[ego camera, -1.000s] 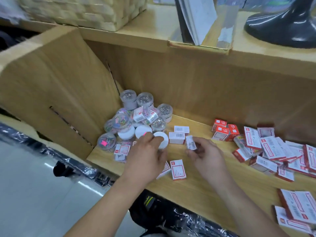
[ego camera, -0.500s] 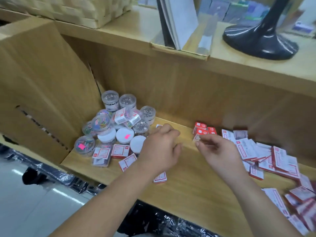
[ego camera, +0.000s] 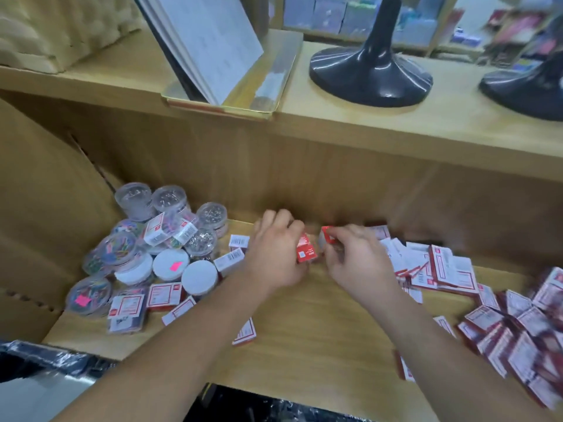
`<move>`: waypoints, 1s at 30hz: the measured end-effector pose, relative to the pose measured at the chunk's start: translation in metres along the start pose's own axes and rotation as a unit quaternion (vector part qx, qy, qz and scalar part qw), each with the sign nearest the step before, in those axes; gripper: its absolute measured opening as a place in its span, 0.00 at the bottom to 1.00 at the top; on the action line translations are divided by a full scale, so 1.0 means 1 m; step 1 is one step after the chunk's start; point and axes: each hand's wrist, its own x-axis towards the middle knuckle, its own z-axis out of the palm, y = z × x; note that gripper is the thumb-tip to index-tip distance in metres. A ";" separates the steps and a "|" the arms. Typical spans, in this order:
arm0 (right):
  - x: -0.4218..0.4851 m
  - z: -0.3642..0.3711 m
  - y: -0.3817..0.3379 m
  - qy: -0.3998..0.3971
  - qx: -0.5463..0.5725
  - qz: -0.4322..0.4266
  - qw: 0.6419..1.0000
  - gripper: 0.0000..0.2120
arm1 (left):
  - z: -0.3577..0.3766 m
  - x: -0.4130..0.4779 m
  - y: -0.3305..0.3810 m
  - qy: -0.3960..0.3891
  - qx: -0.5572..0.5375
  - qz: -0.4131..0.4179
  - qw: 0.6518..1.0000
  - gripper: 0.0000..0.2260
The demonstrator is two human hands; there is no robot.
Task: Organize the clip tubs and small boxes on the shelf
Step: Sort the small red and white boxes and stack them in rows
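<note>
"Hands first: what are they doing?"

"Both reach over the middle of the wooden shelf (ego camera: 320, 330), close together near its back wall. On one side the left hand (ego camera: 274, 254) has its fingers curled round a small red box (ego camera: 306, 252) with a white label. Just beside it, the right hand (ego camera: 356, 260) pinches a second red box (ego camera: 327, 236) at the fingertips."

"And the big things around them?"

"An upper shelf (ego camera: 365, 123) runs above. It carries a woven basket (ego camera: 45, 28) at the far left and two black flared bases (ego camera: 370, 76) to the right. Between them an open white booklet (ego camera: 210, 41) stands in a gold tray (ego camera: 268, 83)."

"Where's the stock?"

"The small boxes (ego camera: 518, 330), red and white, lie in a loose heap on the right of the wooden shelf — some flat, some tilted, and blurred toward the edge. The clip tubs (ego camera: 146, 239) are bunched in the left corner against the side wall. Most are clear, with coloured or silver clips inside, and a few sit on top of others. Three show plain white faces, and one of those, the white tub (ego camera: 170, 264), bears a pink sticker."

"Anything smaller?"

"A few stray boxes lie among and in front of the tubs — one lone box (ego camera: 245, 332) sits partly under the left forearm."
</note>
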 end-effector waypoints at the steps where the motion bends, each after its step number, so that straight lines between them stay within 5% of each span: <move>1: 0.001 0.004 -0.002 0.011 -0.030 0.000 0.999 0.11 | -0.005 -0.008 -0.001 -0.002 -0.003 0.000 1.000 0.19; 6: 0.010 0.016 -0.012 0.053 -0.171 0.023 0.983 0.09 | -0.032 -0.067 0.003 0.056 -0.081 -0.026 0.995 0.16; 11: 0.012 0.025 -0.024 0.051 -0.201 -0.067 0.976 0.07 | -0.026 -0.118 0.011 0.019 -0.068 -0.065 0.995 0.19; 18: -0.029 0.019 -0.052 -0.056 0.114 -0.025 0.992 0.11 | -0.029 -0.138 0.001 0.054 0.000 -0.090 0.994 0.21; 24: -0.058 0.035 -0.067 -0.055 0.177 0.010 0.983 0.10 | -0.036 -0.141 -0.013 0.049 -0.002 -0.130 0.990 0.23; 30: -0.067 0.029 -0.057 -0.078 0.256 0.021 0.963 0.17 | -0.045 -0.134 -0.002 0.060 -0.047 -0.060 0.995 0.25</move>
